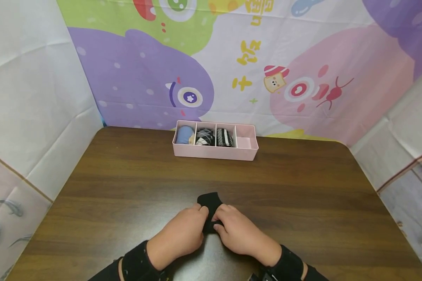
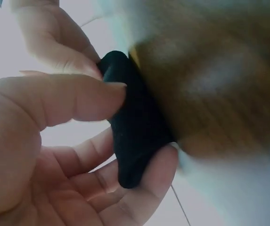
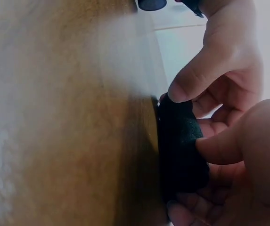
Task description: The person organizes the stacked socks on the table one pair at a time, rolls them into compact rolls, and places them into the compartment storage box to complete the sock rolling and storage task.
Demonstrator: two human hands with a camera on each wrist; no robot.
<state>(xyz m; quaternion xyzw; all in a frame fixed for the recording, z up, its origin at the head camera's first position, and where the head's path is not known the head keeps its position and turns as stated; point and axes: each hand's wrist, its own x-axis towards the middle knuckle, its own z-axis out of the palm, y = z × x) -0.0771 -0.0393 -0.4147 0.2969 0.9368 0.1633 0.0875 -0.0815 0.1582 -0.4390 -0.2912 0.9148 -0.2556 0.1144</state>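
- A pink organizer box (image 1: pixel 214 152) stands at the far edge of the worktop (image 1: pixel 109 183), against the backdrop, and is split into four compartments in a row.
- Its leftmost compartment holds a blue rolled sock (image 1: pixel 185 135); the next holds a black-and-white diamond-patterned sock (image 1: pixel 205 137); the third holds a black-and-white striped sock (image 1: pixel 224 137); the rightmost compartment (image 1: pixel 244 142) shows only its pink floor.
- A black sock (image 1: pixel 210 203) lies on the worktop well in front of the box, on the near side, its far end poking out beyond the fingers.
- The left hand (image 1: pixel 181 236) pinches the sock's near end, thumb on one side and curled fingers (image 2: pixel 149 181) under it.
- The right hand (image 1: pixel 237 233) does the same beside it, thumb and fingers closed on the cloth; the two hands nearly touch.
- The worktop is dark wood-grain with rounded far corners.
- Behind the box hangs a cartoon backdrop (image 1: pixel 232 58) in purple, pink and green; pale sheets stand on both sides of it.
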